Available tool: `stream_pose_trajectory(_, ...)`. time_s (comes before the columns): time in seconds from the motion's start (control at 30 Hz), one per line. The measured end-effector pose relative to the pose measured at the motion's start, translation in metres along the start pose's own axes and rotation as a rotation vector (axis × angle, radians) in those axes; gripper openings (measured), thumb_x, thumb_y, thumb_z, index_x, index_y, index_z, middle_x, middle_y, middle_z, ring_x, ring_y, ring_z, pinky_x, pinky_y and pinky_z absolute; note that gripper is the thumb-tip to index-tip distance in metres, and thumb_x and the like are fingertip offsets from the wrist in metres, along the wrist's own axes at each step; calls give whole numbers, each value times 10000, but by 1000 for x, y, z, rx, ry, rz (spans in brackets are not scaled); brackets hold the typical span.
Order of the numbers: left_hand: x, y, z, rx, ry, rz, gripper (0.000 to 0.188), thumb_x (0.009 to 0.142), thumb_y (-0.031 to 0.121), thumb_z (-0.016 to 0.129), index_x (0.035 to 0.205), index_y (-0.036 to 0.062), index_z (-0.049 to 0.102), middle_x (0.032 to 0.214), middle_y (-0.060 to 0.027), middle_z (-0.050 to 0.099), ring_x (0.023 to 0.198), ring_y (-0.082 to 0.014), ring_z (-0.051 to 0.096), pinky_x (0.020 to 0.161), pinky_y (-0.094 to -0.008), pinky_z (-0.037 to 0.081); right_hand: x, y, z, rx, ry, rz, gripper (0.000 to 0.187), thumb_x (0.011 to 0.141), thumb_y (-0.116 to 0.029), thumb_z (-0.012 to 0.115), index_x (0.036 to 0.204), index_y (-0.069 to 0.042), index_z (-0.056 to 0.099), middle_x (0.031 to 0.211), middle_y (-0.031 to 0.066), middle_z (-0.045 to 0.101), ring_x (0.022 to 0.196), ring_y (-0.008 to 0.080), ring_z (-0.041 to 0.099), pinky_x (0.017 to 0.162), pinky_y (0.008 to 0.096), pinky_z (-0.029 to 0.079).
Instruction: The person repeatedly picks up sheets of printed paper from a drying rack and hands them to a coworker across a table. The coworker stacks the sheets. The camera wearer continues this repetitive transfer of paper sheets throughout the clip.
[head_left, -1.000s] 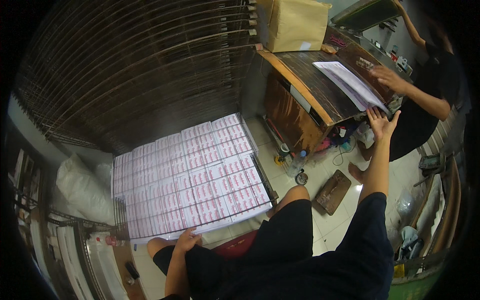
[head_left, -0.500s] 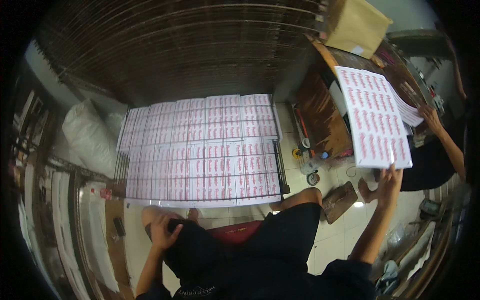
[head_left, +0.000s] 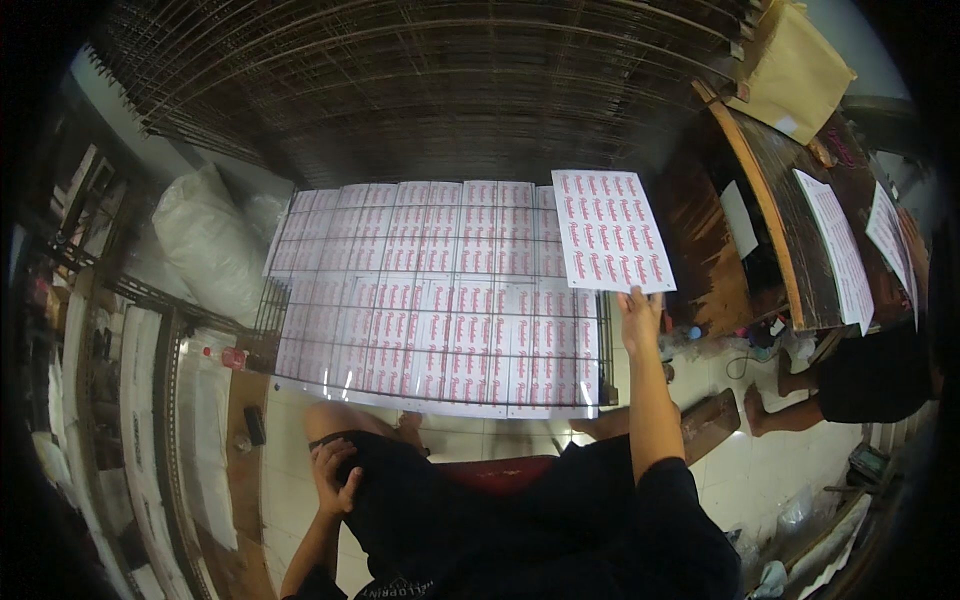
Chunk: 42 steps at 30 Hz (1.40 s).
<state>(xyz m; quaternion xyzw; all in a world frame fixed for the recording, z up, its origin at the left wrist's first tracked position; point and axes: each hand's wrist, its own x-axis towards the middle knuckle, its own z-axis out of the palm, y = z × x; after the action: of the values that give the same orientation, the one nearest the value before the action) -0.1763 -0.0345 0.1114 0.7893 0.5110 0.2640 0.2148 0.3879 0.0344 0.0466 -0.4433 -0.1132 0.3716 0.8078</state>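
Observation:
My right hand (head_left: 640,305) grips the near edge of a white printed sheet (head_left: 612,230) covered in rows of red lettering. That sheet is held out over the right side of a wire rack (head_left: 607,375), overlapping its far right corner. Under the rack's wires lie several similar printed sheets (head_left: 430,310) laid side by side. My left hand (head_left: 335,472) rests on my left thigh with its fingers apart, holding nothing.
More wire racks (head_left: 430,80) are raised beyond. To the right, a wooden table (head_left: 770,190) carries another printed sheet (head_left: 838,245); a co-worker beside it has a further sheet (head_left: 893,235). A white sack (head_left: 208,245) stands at left, near shelving (head_left: 150,400).
My right hand has brought the sheet leftward from beside the table to the rack's right side. My left hand stays on my thigh. The view has turned somewhat to the right.

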Motion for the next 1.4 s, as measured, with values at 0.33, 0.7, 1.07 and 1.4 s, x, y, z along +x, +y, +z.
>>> stream_pose_trajectory(0.33, 16, 8, 2, 4, -54, -57, 381, 728, 330, 626, 975, 40, 626, 1043, -119, 614, 1083, -295, 534, 978, -448, 273, 97, 114, -16, -211, 214, 155, 493, 900, 41, 452, 1323, -165, 304, 1157, 112, 478, 900, 215, 568, 774, 327, 541)
stream_pose_trajectory(0.7, 25, 6, 4, 60, -97, -63, 388, 742, 349, 620, 968, 34, 634, 1038, -121, 613, 1068, -287, 536, 972, -435, 282, 122, 131, -22, -215, 197, 147, 408, 891, 16, 486, 1246, -121, 340, 1051, 102, 487, 840, 202, 583, 762, 322, 553)
stream_pose_trajectory(1.07, 30, 6, 6, 79, -99, -63, 413, 734, 371, 613, 949, 20, 637, 1009, -132, 615, 1045, -295, 549, 962, -428, 291, 121, 136, -26, -224, 268, 223, 476, 917, -38, 477, 1333, -128, 264, 1211, 152, 458, 987, 294, 571, 802, 369, 536)
stream_pose_trajectory(1.4, 28, 5, 7, 58, -101, -62, 411, 730, 362, 622, 954, 18, 641, 1016, -129, 617, 1052, -293, 545, 963, -424, 289, 122, 143, -32, -120, 383, 269, 587, 930, -176, 511, 1394, -150, 151, 1327, 178, 369, 1077, 359, 520, 875, 439, 496)
